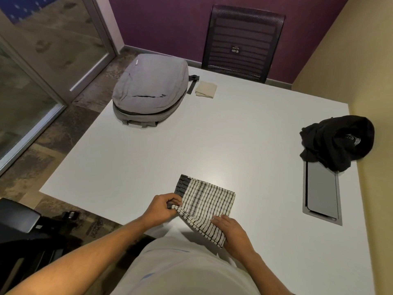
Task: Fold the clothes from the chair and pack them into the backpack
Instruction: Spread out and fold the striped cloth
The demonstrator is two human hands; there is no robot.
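The left hand has its fingers curled tight, pinching the left edge of the checked cloth. The right hand lies with fingers nearly flat and close together, pressing the cloth's near corner. The cloth sits at 6 o'clock on the white desk; the grey backpack lies closed at 11, a folded beige cloth just beside it, a crumpled black garment at 3.

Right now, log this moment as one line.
left hand: pinching checked cloth | right hand: pressing it flat | backpack: closed | black garment: unfolded
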